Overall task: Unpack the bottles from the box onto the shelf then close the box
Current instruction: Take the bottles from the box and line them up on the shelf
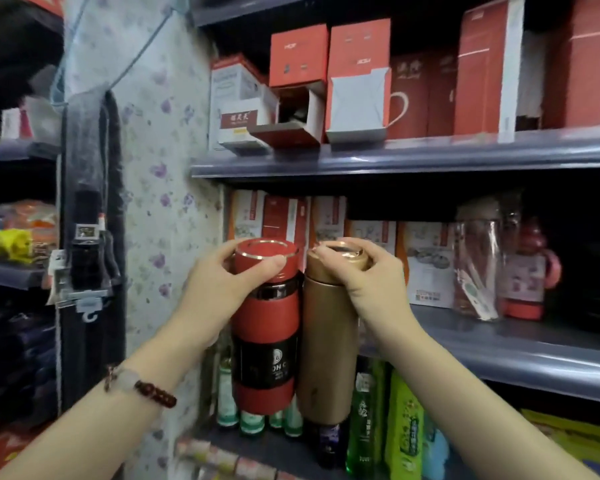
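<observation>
My left hand (222,289) grips the lid of a red and black bottle (265,344). Beside it, my right hand (364,278) grips the cap of a gold bottle (326,351). Both bottles hang upright, side by side and touching, in the air in front of the middle grey shelf (499,348). Their bases are below that shelf's front edge. The box that they came from is out of view.
The middle shelf holds white and orange cartons (426,261) at the back and a clear wrapped bottle (478,268) on the right. Red boxes (298,50) fill the upper shelf (395,157). Green bottles (361,424) stand on the lower shelf. A floral wall (160,188) is on the left.
</observation>
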`<state>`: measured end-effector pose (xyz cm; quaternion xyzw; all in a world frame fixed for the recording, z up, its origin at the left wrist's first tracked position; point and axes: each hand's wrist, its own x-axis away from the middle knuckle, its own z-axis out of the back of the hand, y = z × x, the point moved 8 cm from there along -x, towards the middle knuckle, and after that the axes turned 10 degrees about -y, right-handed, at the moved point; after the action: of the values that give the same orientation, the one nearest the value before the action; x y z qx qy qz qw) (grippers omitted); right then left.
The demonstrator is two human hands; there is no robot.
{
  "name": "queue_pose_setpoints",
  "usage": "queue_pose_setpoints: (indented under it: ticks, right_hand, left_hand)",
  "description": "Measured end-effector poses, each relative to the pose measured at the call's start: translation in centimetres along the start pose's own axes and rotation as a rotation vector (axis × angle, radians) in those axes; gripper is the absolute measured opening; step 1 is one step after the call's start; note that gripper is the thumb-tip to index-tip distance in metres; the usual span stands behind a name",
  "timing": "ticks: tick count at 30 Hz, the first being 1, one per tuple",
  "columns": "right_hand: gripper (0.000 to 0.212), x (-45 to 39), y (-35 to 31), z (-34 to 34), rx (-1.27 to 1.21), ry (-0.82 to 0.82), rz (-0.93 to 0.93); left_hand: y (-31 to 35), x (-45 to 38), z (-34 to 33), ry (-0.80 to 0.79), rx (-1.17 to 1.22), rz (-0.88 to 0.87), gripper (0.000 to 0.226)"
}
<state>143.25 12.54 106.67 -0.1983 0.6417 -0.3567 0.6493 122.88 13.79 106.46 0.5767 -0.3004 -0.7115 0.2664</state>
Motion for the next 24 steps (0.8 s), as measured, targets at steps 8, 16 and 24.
queue_pose_setpoints:
  ticks: [8, 16, 24]
  right_hand:
    - [0.059, -3.9, -4.8, 4.4, 0.146, 0.273, 0.135]
    - [0.037, -5.3, -5.1, 6.5, 0.175, 0.357, 0.215]
    - [0.044, -7.0, -2.4, 7.3, 0.268, 0.357, 0.2]
  left_hand:
    - [3.0, -7.3, -1.7, -0.025, 0.017, -0.219, 0.049]
    - [2.3, -10.0, -4.5, -0.048, -0.008, -0.315, 0.065]
    - [-1.5, -13.3, -6.4, -0.011, -0.039, -0.251, 0.058]
